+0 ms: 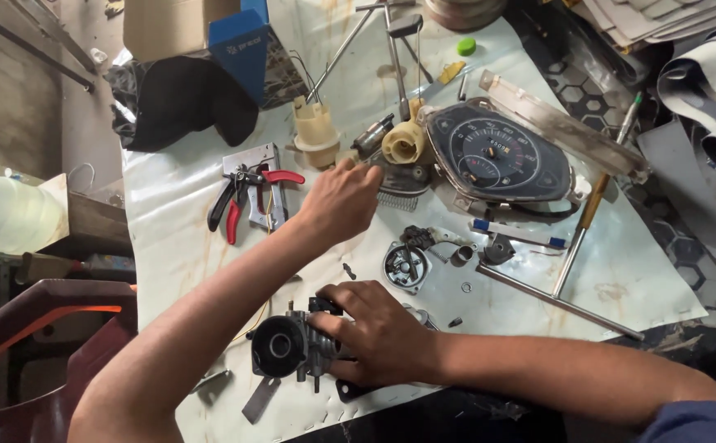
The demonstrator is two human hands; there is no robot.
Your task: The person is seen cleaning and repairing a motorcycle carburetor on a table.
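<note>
The right hand (387, 336) is closed over a carburettor (292, 346), pressing it down on the counter (169, 213) at the near edge; its round black mouth faces left, away from the palm. The left hand (343, 197) reaches forward past it, fingers loosely curled and holding nothing that shows, the fingertips at a dark metal part (403, 176) just beyond them; whether they touch it cannot be told. As the work stands, the carburettor looks partly stripped: a round cover (405, 267), a small ring (465, 287) and a few screws (455, 321) lie loose just beyond the right hand, apart from the body, so disassembly seems well under way, with the main body still in one piece. Left of the left hand lie red-handled pliers (239, 201). Beyond and to the right of that hand sits a speedometer cluster (501, 156), with cream plastic fittings (315, 131) just beyond the knuckles. A long screwdriver (588, 221) lies further right, well apart from both hands.
</note>
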